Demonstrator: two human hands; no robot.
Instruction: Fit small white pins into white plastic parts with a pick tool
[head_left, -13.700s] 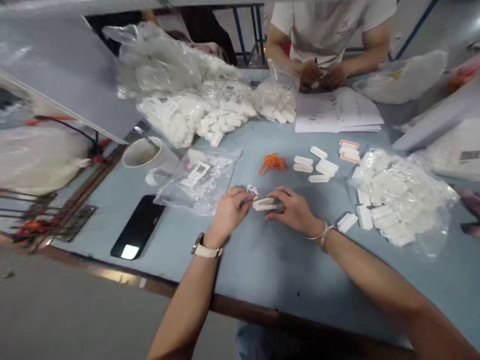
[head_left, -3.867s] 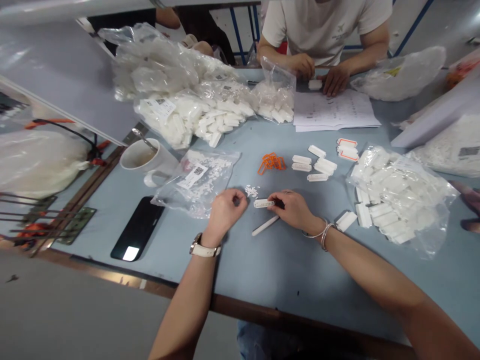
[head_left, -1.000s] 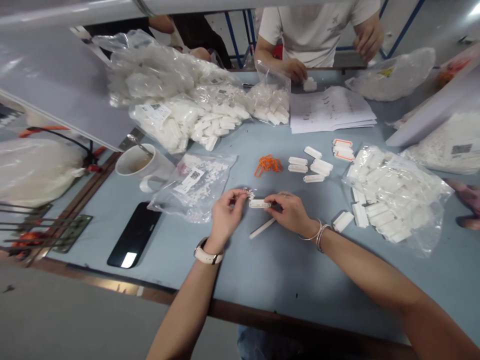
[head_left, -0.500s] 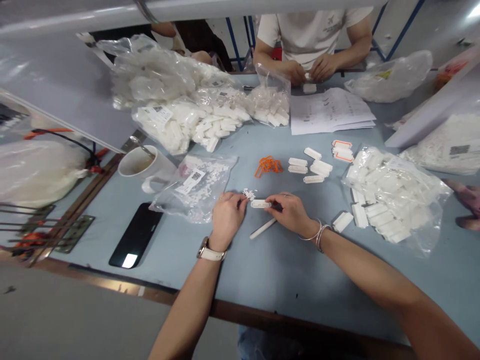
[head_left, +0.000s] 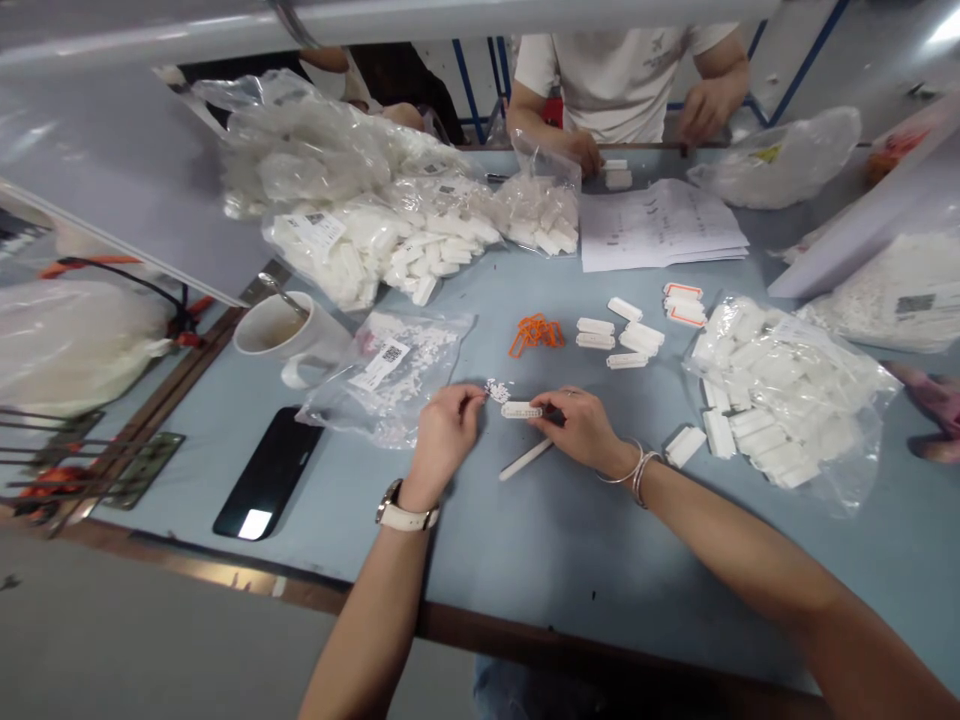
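My right hand pinches the right end of a narrow white plastic housing, which shows a row of small marks or holes along it. To the left, my left hand has its thumb and fingertips pressed together beside a small heap of tiny white pieces; whatever is between the fingertips is too small to make out. A white stick-like tool lies under my right hand. Beyond the heap are orange frames and several loose white housings.
A clear bag of tiny pieces, a cup with a spoon and a black phone lie at left. A bag of white housings sits right. Papers and piled bags stand farther back. A co-worker sits opposite.
My left hand has drawn back leftward, away from the housing and the heap. My right hand keeps its hold. Opposite, the co-worker's hands have moved apart.
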